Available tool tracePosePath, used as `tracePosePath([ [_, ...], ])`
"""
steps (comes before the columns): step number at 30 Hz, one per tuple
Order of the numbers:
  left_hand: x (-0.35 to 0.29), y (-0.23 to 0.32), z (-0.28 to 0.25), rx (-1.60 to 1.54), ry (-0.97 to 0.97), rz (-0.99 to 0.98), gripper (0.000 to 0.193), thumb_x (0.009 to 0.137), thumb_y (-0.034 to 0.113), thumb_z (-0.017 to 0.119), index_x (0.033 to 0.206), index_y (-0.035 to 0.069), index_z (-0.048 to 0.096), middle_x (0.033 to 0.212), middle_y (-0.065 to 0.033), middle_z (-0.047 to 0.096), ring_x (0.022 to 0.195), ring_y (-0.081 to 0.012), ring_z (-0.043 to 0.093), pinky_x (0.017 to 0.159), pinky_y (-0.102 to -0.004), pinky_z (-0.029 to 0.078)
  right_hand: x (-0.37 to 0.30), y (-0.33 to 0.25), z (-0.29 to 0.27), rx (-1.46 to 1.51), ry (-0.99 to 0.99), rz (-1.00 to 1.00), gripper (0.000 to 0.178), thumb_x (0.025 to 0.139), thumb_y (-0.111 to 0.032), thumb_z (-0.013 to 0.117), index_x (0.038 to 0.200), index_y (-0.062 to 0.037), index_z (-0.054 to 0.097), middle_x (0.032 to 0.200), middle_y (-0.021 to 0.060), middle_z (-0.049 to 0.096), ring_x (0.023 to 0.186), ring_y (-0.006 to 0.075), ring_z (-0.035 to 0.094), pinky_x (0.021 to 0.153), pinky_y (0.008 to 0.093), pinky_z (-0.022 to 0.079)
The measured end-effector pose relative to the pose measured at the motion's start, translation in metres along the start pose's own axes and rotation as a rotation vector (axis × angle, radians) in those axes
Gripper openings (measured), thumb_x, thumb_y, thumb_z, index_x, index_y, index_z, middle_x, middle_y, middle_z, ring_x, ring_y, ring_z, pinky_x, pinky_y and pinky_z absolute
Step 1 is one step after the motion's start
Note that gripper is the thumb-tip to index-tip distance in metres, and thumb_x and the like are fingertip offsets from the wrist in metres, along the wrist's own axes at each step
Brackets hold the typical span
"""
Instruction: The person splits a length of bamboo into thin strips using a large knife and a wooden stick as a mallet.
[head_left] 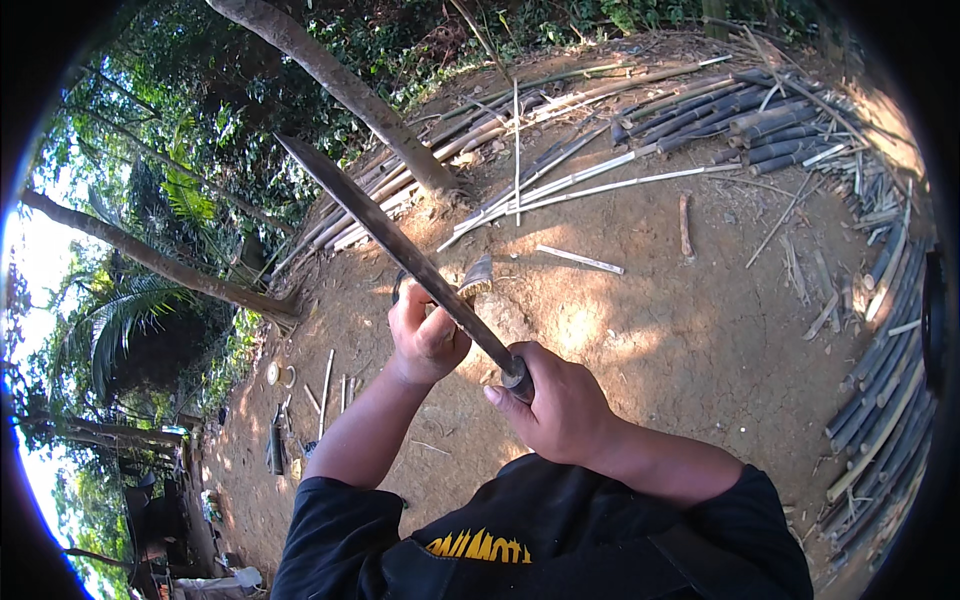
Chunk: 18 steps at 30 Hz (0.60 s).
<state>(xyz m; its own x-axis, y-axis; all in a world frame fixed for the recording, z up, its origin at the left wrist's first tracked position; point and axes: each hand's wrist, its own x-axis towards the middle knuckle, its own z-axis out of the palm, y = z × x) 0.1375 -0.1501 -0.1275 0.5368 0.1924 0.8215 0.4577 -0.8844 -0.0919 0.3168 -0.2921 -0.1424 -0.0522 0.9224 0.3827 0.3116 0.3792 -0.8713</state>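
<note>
A machete with a long dark blade (375, 222) slants up and to the left across the middle of the view. My right hand (562, 402) is closed round its handle, thumb along the near side. My left hand (424, 335) is curled into a fist just beneath the blade. Part of a dark thing shows past its fingers, but what the fist grips is hidden. On the far side of the blade, a short dark piece with a pale cut edge (478, 274), perhaps bamboo, appears close to the left hand; whether the hand touches it I cannot tell.
Bare earth (640, 360) spreads around me. Dark bamboo poles (780, 135) lie piled at the far right, with more stacked (880, 410) along the right side. Pale split strips (590, 180) lie farther ahead. Tree trunks (350, 90) lean in from the left.
</note>
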Motion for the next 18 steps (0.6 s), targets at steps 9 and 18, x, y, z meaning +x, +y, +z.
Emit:
tracePosePath([
  [9,0.0027,0.0044,0.0021,0.006,0.001,-0.023,0.023,0.072,-0.002,0.081,0.082,0.006,0.062,0.088,-0.0117,0.059,0.078,-0.0310,0.058,0.066,-0.0399,0.046,-0.0010,0.0025,-0.0016,0.010,0.002,0.017,0.041,0.094,-0.030,0.067,0.116,0.0019,0.054,0.084,0.0187,0.067,0.070,0.0370,0.068,0.062,0.0456,0.054],
  [18,0.0022,0.0055,0.0006,0.010,-0.041,-0.044,0.022,0.072,-0.003,0.080,0.082,0.006,0.064,0.089,-0.0103,0.059,0.079,-0.0291,0.058,0.066,-0.0383,0.046,-0.0016,0.0031,-0.0039,-0.012,0.001,0.025,0.043,0.094,-0.031,0.067,0.118,0.0023,0.053,0.084,0.0196,0.066,0.071,0.0376,0.068,0.063,0.0459,0.054],
])
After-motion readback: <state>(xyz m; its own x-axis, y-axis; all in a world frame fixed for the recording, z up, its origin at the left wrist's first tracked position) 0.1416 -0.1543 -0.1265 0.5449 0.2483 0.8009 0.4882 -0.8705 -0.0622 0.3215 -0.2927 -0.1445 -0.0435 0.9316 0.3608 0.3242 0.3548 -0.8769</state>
